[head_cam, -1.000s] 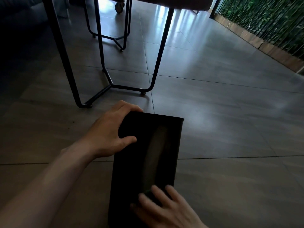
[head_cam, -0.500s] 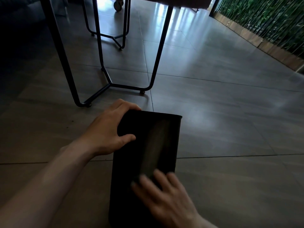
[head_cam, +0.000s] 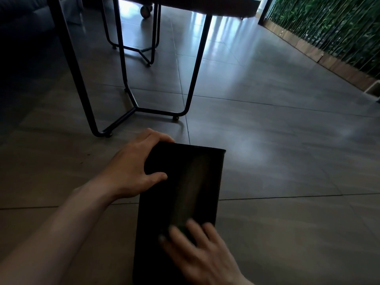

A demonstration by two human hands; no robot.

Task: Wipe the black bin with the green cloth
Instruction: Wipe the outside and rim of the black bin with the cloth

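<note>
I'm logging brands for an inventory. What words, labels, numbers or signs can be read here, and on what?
None can be read.
The black bin shows a plain dark side, with no label visible.
The left hand and right hand cover parts of it.
The floor bears no markings.

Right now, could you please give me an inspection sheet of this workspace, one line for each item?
Surface: dark tiled floor with light reflections.
Job's things: black bin lies on its side on the floor; the green cloth cannot be made out clearly, a dark shape shows under the right fingers.
Clutter: nothing seen.
Hands: left hand grips the bin's far corner, thumb on top; right hand presses flat on the bin's near part, fingers spread and blurred.
Cables: nothing seen.
Surroundings: black metal table legs ahead, a second frame and a caster wheel behind, green plant wall on the right.
</note>
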